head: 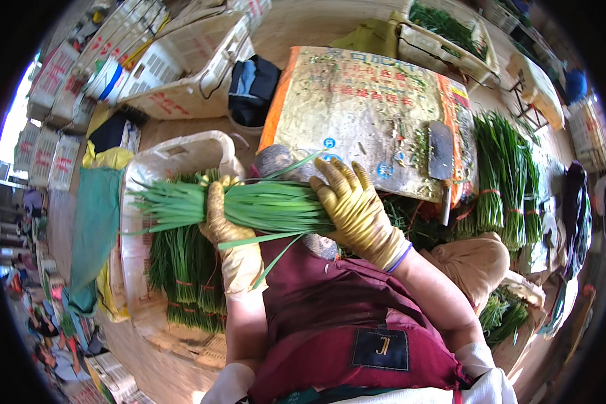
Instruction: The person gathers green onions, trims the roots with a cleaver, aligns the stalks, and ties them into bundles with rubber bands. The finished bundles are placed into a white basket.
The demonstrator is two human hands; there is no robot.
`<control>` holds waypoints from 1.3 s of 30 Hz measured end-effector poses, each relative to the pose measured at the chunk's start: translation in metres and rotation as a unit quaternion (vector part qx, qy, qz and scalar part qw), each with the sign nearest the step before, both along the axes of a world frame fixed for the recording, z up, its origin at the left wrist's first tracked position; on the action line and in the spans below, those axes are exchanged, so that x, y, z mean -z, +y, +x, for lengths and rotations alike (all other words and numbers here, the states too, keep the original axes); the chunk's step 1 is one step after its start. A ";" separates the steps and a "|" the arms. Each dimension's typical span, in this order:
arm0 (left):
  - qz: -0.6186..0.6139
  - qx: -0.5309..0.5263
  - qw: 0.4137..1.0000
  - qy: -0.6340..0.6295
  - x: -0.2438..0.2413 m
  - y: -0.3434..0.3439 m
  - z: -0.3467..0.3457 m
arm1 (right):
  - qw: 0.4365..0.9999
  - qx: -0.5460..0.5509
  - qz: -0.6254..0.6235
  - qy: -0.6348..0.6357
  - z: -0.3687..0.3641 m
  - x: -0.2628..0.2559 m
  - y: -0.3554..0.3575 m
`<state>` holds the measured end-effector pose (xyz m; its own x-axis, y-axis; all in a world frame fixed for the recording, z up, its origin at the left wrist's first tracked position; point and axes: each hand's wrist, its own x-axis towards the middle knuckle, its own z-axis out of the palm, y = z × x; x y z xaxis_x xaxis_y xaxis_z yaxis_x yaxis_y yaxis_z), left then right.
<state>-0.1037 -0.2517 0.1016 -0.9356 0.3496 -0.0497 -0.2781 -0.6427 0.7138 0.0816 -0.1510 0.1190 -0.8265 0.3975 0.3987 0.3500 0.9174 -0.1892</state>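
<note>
A bunch of long green leaves (278,204), apparently garlic chives, lies sideways above my lap. My left hand (227,222), in a stained yellow glove, is closed around it, thumb over the top. My right hand (356,207), gloved the same way, rests against the bunch's right end with fingers spread; its palm side is hidden. A few loose leaves (270,240) stick out below the bunch. Under my left hand, a white plastic crate (136,298) holds several tied chive bundles (184,272).
Ahead stands a low work surface covered with a printed sack (353,116), strewn with green scraps. A cleaver (440,151) lies at its right side. Tied bundles (505,187) stand at right. Further crates (182,65), a greens-filled crate (444,45) and a black bucket (252,96) stand beyond.
</note>
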 end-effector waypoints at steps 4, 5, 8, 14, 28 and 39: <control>-0.038 0.010 0.999 -0.005 -0.005 0.006 0.007 | 0.986 -0.021 -0.162 -0.024 0.003 0.018 -0.004; -0.047 0.032 0.998 0.011 -0.013 0.007 0.010 | 0.985 -0.016 -0.170 -0.020 0.005 0.021 -0.008; -0.046 0.056 0.997 0.028 -0.017 0.013 0.012 | 0.986 -0.013 -0.165 -0.015 0.006 0.030 -0.008; -0.065 0.028 0.997 -0.002 -0.013 0.019 0.008 | 0.979 -0.051 -0.180 -0.080 -0.001 0.011 0.030; -0.057 0.138 0.988 -0.039 -0.007 0.031 0.021 | 0.918 0.060 -0.392 -0.026 0.024 0.037 0.003; 0.000 0.333 0.935 -0.121 -0.025 0.042 0.094 | 0.990 0.072 -0.120 0.010 0.136 -0.009 0.028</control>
<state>-0.0100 -0.2093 0.1262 -0.4719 0.8507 -0.2315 -0.7701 -0.2699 0.5780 0.2172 -0.1226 0.1280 -0.7470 0.5963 0.2939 0.4689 0.7860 -0.4029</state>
